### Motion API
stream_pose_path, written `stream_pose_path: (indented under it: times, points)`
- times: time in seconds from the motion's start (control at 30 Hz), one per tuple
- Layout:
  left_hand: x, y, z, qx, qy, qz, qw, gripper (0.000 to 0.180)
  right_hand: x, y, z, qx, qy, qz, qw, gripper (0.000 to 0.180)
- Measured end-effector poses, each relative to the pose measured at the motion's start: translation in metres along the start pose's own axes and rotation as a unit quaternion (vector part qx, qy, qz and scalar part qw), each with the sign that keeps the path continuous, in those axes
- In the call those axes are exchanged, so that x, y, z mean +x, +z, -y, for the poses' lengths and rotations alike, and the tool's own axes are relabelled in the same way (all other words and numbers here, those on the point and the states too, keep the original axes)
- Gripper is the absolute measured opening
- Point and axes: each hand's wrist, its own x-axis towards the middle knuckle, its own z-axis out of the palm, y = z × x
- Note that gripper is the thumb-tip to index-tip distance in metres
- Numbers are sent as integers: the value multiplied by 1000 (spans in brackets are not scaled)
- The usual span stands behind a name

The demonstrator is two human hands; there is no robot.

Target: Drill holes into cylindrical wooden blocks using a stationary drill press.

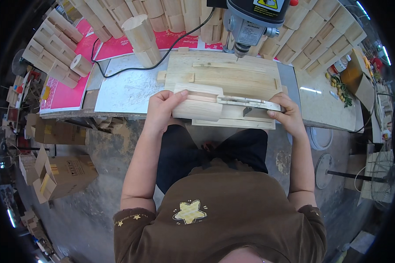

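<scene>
My left hand is closed round the left end of a pale, rounded wooden block with a lengthwise groove, thumb on top. In my right hand, thumb and fingers grip the end of a long, narrow pale strip with small dark spots and a curved end. The strip's other end meets the block's right end at the groove; whether it sits inside cannot be made out. A small dark angled piece shows below the strip. Both are held over the near part of a wooden board fitted with thin battens.
A drill press stands beyond the board, its bit pointing down. Many grooved wooden blocks line the back of the bench. One stacked column stands nearer, beside a black cable. Cardboard boxes sit on the floor at left.
</scene>
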Motion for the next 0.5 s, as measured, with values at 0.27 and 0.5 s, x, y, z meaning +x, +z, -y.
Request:
stream_pose_path:
  times: [0.27, 0.5]
  points:
    - [15, 15, 26, -9, -13, 18, 1000, 30, 0, -6, -9, -17, 27, -14, 999, 20]
    - [15, 45, 21, 28, -65, 75, 995, 36, 12, 5, -16, 23, 29, 2, 999, 20]
